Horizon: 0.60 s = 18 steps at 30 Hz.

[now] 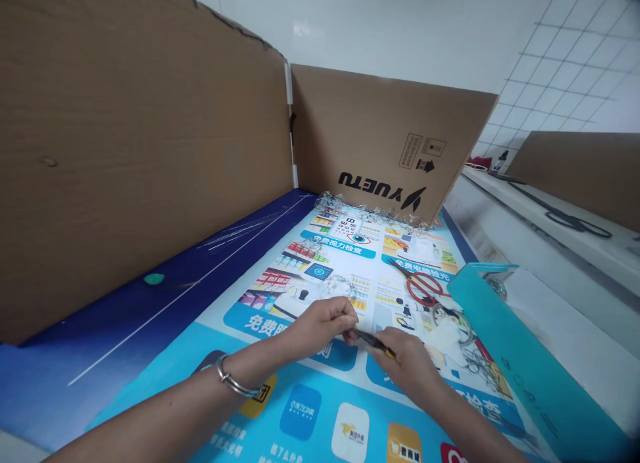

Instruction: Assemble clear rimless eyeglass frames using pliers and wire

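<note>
Blue-printed tabletop [170, 356] beneath your two hands, with your forearms entering from the lower edge and converging near the centre. Your left hand [330, 321] is held palm-inward, its fingers curled and drawn together in a pinch against the thumb. A silver bangle [235, 380] circles the wrist. Your right hand [407, 362] grasps dark pliers [371, 339] with yellow on the handle; they point toward your left fingertips, above the middle of the tabletop.

Beyond your hands, loose clumps of fine wire [370, 214] line the foot of a cardboard panel [385, 126] bearing inverted lettering; it blocks the view behind. A second, plain cardboard panel [145, 130] walls off your left side, with a small teal piece [153, 278] lying before it. Red-handled scissors [424, 288] lie ahead of your right hand, beside white material [447, 336] and tangled wire. A teal holder [540, 370] stands at your right, and past it a white ledge [530, 203] carries dark scissors [575, 222].

Whatever your left fingers pinch is too small to make out, and whether the pliers' tip touches them cannot be told. Your right fingers hide most of the handle, and the holder is cut off at the lower edge.
</note>
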Available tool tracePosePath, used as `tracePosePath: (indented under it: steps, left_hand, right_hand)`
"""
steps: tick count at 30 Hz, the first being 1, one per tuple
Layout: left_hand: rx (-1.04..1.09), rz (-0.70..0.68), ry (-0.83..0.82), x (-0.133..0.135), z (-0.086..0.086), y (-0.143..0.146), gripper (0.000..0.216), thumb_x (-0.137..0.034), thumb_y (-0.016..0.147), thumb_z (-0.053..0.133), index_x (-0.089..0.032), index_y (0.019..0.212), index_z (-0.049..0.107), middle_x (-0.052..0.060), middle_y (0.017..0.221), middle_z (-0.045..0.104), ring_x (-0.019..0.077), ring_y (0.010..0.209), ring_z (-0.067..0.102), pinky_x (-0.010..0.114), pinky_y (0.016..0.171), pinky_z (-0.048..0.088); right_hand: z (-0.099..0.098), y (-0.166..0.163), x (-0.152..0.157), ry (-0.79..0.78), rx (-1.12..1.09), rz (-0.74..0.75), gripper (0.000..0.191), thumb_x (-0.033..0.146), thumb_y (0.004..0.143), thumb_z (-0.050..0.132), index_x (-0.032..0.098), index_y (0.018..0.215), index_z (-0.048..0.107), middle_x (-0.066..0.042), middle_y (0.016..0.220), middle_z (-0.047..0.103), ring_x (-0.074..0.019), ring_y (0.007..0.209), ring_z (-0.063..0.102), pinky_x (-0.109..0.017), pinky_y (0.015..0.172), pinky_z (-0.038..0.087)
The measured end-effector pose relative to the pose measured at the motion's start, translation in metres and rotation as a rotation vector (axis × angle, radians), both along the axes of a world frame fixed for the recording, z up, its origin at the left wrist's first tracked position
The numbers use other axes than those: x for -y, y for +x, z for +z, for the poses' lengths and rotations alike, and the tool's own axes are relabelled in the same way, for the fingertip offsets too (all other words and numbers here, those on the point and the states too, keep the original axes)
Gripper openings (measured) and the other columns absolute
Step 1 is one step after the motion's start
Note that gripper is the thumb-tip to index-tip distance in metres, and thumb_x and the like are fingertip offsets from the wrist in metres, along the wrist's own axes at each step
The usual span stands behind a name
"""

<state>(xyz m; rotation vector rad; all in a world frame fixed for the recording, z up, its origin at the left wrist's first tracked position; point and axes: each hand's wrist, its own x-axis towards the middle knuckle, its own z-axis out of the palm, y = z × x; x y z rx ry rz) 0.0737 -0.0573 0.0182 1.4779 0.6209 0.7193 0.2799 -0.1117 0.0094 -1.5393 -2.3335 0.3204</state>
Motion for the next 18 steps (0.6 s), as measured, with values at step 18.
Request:
tracePosePath:
  steps: [18]
  left_hand:
    - [-0.139,0.035,-0.037,-0.014,-0.002,-0.004,0.022,-0.034,0.079,0.054,-0.014,0.073,0.058,0.002,0.063,0.063,0.0113,0.052,0.055,0.022,0.053,0.046]
  right_hand:
    - [-0.018,0.001,0.001,0.178,-0.047,-0.026,0.012,0.029,0.085,0.050,0.020,0.086,0.058,-0.002,0.074,0.057,-0.0150,0.069,0.054,-0.023,0.056,0.040]
